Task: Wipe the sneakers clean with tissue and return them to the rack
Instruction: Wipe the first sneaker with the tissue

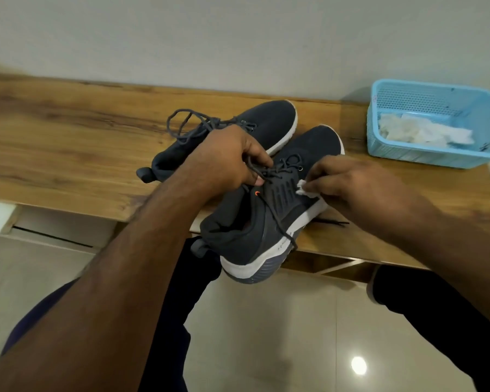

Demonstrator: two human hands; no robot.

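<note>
1. The near sneaker (269, 213) is dark navy with a white sole; its long axis runs from the heel, which overhangs the front edge of the worktop (68, 154) toward the person, up to the toe, which points away and to the right, toward the wall.
2. It is tilted onto its side, so part of the ribbed sole shows at the heel.
3. The far sneaker (238, 131) lies flat on the worktop just behind it, roughly parallel, toe also pointing away and right, with loose laces looping to the left.
4. That makes two sneakers, one wad of tissue (304, 189) in use, and one blue basket (433, 123).
5. The left hand (227, 159) is curled closed over the near sneaker's laced throat, fingers pinching the laces.
6. The right hand (348, 185) has its fingers pressed together around the small white tissue, holding it against the sneaker's side panel just above the sole.
7. The basket sits at the right end of the worktop, well apart from the sneakers, holding crumpled white tissues (419, 131).
</note>
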